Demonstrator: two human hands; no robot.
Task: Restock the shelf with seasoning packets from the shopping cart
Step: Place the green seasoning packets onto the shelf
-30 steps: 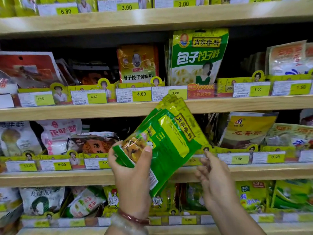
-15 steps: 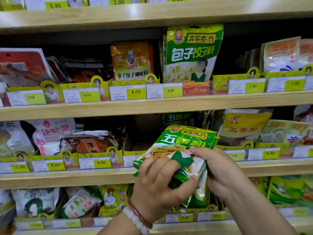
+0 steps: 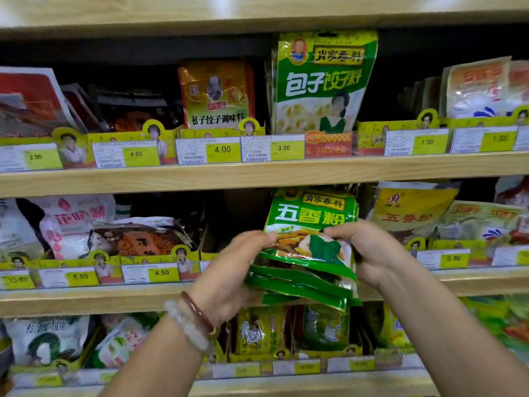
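I hold a fanned stack of green five-spice seasoning packets [image 3: 310,250] upright in front of the middle shelf [image 3: 86,296], so the labels face out. My left hand [image 3: 229,279] curls around the stack's left edge from below, while my right hand [image 3: 369,253] pinches its right side, fingers [image 3: 339,230] over the front, steadying them toward the dark gap just left of the yellow five-spice bags [image 3: 409,207].

Grocery shop, seasoning aisle. Wooden shelves [image 3: 257,174] stacked in tiers, each front edge lined with yellow price tags [image 3: 223,150] reading 4.00, 3.00, 4.50, 1.00. Rows of printed seasoning packets [image 3: 323,81] stand behind the tags, several of a kind together, Chinese brand lettering on green, yellow and white packaging.
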